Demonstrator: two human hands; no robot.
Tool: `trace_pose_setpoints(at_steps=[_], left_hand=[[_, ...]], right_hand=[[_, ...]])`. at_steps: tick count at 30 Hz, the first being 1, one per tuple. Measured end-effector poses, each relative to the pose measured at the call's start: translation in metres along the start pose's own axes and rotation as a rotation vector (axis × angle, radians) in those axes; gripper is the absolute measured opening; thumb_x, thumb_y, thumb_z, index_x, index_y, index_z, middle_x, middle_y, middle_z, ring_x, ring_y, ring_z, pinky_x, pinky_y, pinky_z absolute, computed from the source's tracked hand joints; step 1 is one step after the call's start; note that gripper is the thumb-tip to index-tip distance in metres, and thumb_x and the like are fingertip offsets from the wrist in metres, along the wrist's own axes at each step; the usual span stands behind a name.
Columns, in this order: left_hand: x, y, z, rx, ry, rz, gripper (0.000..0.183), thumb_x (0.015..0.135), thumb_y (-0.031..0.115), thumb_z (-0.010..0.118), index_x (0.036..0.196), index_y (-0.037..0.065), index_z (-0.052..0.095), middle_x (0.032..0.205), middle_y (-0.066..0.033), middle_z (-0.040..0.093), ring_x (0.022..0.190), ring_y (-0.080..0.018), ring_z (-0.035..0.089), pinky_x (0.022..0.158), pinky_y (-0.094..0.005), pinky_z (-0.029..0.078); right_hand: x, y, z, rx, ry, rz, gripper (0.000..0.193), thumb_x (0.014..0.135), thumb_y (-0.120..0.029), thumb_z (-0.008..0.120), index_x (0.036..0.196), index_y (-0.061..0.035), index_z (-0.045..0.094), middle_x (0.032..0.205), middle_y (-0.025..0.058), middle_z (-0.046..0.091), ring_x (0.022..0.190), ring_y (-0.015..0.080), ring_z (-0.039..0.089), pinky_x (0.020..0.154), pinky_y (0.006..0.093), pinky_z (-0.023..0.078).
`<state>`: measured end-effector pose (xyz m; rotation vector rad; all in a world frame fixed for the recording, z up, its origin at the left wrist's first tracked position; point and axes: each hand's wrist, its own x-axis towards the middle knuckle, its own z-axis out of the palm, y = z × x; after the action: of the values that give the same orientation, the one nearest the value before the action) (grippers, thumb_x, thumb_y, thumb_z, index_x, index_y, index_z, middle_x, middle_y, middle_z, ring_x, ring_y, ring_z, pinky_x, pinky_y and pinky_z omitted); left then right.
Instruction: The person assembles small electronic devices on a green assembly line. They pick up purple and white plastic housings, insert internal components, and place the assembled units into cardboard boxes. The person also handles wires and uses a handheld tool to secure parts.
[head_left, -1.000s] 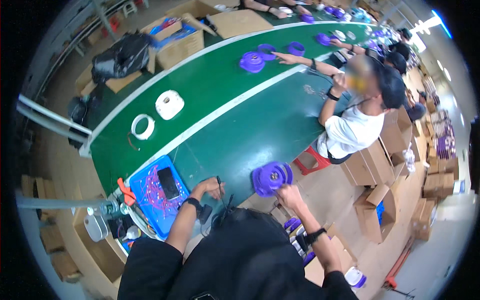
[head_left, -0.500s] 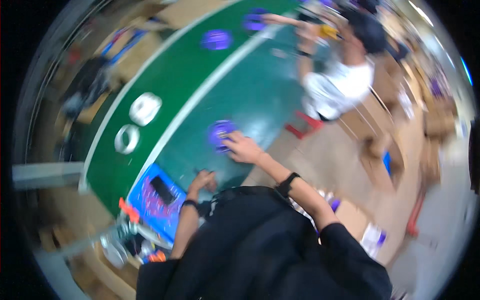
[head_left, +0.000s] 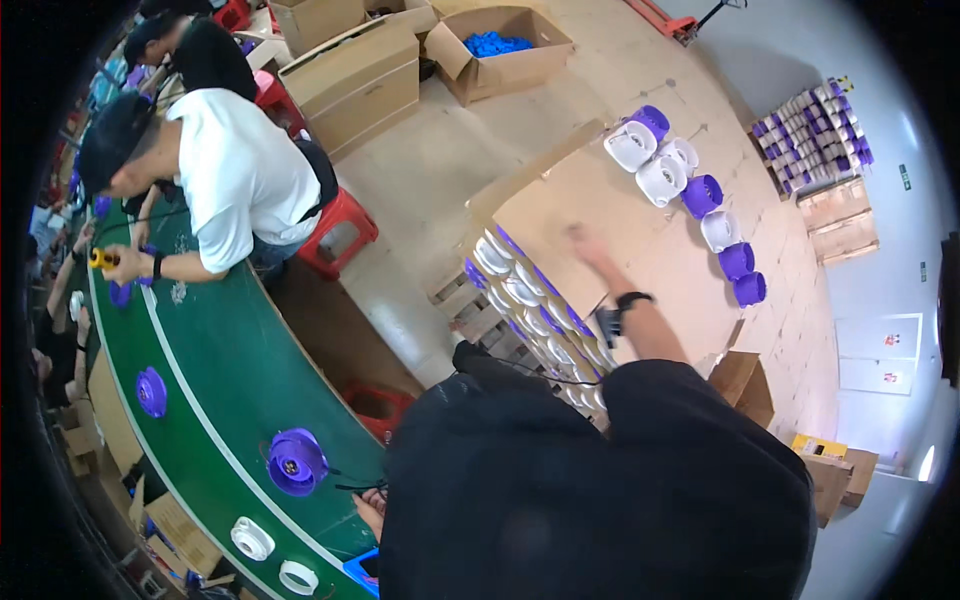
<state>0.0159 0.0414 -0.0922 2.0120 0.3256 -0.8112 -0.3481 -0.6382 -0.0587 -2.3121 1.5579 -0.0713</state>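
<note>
My right hand (head_left: 590,245) is stretched out over a brown cardboard sheet (head_left: 555,215) on top of a stack. It is smeared by motion, so its fingers do not show clearly. At the green table's near edge, my left hand (head_left: 372,508) is curled around a thin black cable (head_left: 354,488), partly hidden by my body. Just beyond that hand lies a purple round housing (head_left: 297,462) on the table. Layers of white and purple housings (head_left: 522,292) show along the side of the stack. A row of white and purple housings (head_left: 702,197) stands along its far right edge.
A co-worker in a white top (head_left: 245,180) sits on a red stool (head_left: 340,235) at the green table (head_left: 225,330). White rings (head_left: 298,577) and another purple housing (head_left: 151,391) lie on the table. Open cardboard boxes (head_left: 505,55) and a loaded pallet (head_left: 815,140) stand farther off.
My view has swung right toward the stack. My right hand has left the purple housing on the table and now reaches over the cardboard. My left hand stays by the table edge.
</note>
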Motion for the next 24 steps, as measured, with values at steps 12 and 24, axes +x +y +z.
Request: trace_pose_setpoints(at_steps=[12,24], left_hand=[[-0.042,0.07,-0.044,0.219,-0.25,-0.16,0.034,0.095,0.031,0.052,0.085,-0.001,0.059,0.072,-0.0091,0.064,0.06,-0.0162,0.062,0.052,-0.0286,0.052],[-0.065,0.154,-0.018,0.581,-0.235,-0.184,0.026,0.09,0.015,0.046,0.102,-0.003,0.061,0.082,-0.013,0.067,0.071,-0.0208,0.066,0.059,-0.0299,0.054]], right_hand=[[0.103,0.264,-0.145,-0.072,0.223,0.284,0.047,0.079,-0.038,0.06,0.106,-0.0003,0.064,0.1,0.0208,0.065,0.097,0.0363,0.062,0.086,0.0426,0.046],[0.174,0.422,-0.107,-0.121,-0.126,0.238,0.06,0.069,-0.04,0.074,0.103,0.0089,0.062,0.096,0.0253,0.065,0.086,0.0353,0.063,0.08,0.0411,0.048]])
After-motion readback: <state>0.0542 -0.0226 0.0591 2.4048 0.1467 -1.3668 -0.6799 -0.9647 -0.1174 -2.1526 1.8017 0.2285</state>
